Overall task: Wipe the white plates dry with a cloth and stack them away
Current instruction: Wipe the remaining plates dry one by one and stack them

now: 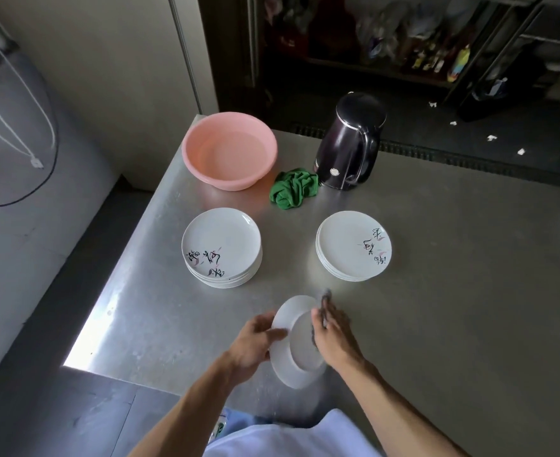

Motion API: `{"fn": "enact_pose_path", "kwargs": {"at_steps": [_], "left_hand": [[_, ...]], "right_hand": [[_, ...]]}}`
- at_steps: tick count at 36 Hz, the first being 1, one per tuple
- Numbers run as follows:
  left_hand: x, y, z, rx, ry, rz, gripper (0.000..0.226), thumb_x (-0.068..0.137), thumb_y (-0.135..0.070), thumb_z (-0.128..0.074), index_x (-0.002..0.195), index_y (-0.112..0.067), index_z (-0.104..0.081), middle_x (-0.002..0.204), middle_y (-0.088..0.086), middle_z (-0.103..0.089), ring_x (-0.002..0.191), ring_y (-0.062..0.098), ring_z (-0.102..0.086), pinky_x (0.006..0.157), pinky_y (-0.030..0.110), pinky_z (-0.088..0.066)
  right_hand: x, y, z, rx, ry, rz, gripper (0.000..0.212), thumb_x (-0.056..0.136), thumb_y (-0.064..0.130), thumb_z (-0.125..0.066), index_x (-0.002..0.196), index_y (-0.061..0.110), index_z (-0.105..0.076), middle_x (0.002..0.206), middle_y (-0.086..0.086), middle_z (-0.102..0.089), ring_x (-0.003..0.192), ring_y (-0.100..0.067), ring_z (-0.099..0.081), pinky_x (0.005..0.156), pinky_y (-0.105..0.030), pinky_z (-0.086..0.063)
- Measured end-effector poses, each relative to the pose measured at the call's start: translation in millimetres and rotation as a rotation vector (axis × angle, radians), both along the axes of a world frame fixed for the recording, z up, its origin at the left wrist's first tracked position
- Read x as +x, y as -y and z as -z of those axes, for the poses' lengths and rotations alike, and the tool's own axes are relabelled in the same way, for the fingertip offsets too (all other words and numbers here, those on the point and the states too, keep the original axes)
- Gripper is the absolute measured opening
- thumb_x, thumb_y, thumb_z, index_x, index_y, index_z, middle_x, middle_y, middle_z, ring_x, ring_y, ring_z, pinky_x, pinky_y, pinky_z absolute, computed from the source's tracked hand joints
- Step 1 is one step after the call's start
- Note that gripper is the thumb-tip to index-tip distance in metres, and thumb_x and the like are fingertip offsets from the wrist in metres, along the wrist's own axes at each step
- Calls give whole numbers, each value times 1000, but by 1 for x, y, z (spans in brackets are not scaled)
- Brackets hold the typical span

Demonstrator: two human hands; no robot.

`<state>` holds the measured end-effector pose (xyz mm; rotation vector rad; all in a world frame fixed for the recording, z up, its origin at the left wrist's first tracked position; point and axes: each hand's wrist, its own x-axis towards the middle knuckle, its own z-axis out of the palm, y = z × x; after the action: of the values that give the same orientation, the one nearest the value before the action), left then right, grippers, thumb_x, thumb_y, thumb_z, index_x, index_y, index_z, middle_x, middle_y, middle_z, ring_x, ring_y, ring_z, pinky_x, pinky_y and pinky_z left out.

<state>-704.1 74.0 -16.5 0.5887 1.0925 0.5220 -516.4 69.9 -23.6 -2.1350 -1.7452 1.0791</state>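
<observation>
My left hand [253, 339] grips the left rim of a white plate [300, 349], held tilted with its underside toward me above the table's near edge. My right hand [333, 338] presses a dark grey cloth [324, 303] against the plate's right side; the cloth is blurred and mostly hidden by the fingers. A stack of white plates with black lettering [222, 247] stands at the middle left. A second such stack [353, 245] stands at the middle right.
On the steel table [436, 308], a pink basin [229, 150] holds water at the back left. A crumpled green cloth [293, 189] lies beside a black electric kettle [351, 141]. The table's left edge drops to the floor.
</observation>
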Motion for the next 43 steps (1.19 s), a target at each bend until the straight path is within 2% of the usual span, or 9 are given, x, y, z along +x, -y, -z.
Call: {"fn": "enact_pose_path", "kwargs": {"at_steps": [8, 11, 15, 19, 24, 27, 30, 37, 43], "left_hand": [[3, 10, 6, 35, -9, 0, 33, 85, -8, -70, 118, -7, -70, 107, 14, -75, 95, 25, -72, 75, 38, -59], [5, 17, 10, 23, 53, -85, 36, 93, -11, -71, 128, -5, -66, 112, 16, -72, 97, 28, -68, 79, 44, -59], [9, 18, 12, -19, 67, -249, 33, 82, -9, -72, 111, -11, -59, 111, 14, -68, 95, 27, -65, 73, 46, -57], [9, 8, 8, -7, 43, -145, 37, 86, -12, -67, 123, -12, -64, 114, 8, -74, 102, 26, -70, 90, 59, -59], [6, 8, -1, 71, 21, 11, 32, 97, -10, -63, 129, -10, -67, 125, 15, -72, 116, 30, -70, 92, 55, -60], [5, 8, 1, 42, -3, -2, 29, 101, -3, -58, 128, -9, -67, 125, 17, -71, 109, 27, -70, 89, 52, -60], [6, 8, 0, 13, -6, -15, 30, 100, -3, -60, 128, -13, -66, 123, 15, -71, 106, 24, -71, 81, 46, -62], [6, 10, -5, 108, 12, 43, 31, 94, -13, -68, 125, -12, -69, 127, 12, -71, 117, 34, -69, 91, 55, -60], [9, 19, 4, 72, -14, -90, 42, 86, -13, -70, 122, -2, -52, 116, 9, -69, 105, 25, -71, 89, 61, -59]], "right_hand": [[-11, 32, 1, 365, -62, -587, 55, 107, 41, -30, 155, 15, -30, 165, -1, -19, 154, -18, -10, 125, -35, -5], [-3, 23, 12, 357, 16, -227, 52, 106, 30, -37, 153, 8, -33, 163, -8, -23, 152, -23, -20, 124, -38, -15], [8, 2, 4, -36, -228, 240, 53, 109, 37, -23, 158, 17, -21, 165, -3, -21, 151, -17, -16, 124, -38, -13], [-4, 5, -5, 100, -239, -48, 52, 108, 39, -27, 157, 25, -25, 164, 12, -13, 153, -9, -8, 125, -30, -6], [-15, 14, -2, 339, -148, -493, 51, 107, 44, -29, 154, 24, -32, 164, 9, -19, 154, -12, -8, 125, -33, -4], [-7, 6, 8, 321, -30, -246, 49, 107, 29, -39, 154, 15, -34, 163, 0, -23, 152, -17, -18, 124, -40, -16], [-3, -5, 7, 116, -87, 106, 52, 108, 29, -30, 157, 13, -25, 164, -2, -22, 151, -17, -21, 123, -36, -16], [-7, 17, 5, 407, -99, -499, 50, 108, 40, -32, 152, 17, -40, 164, 1, -24, 153, -18, -14, 124, -33, -12], [0, -5, 7, 29, -118, 136, 51, 109, 31, -28, 157, 17, -24, 165, 0, -22, 151, -16, -18, 123, -32, -14]]}}
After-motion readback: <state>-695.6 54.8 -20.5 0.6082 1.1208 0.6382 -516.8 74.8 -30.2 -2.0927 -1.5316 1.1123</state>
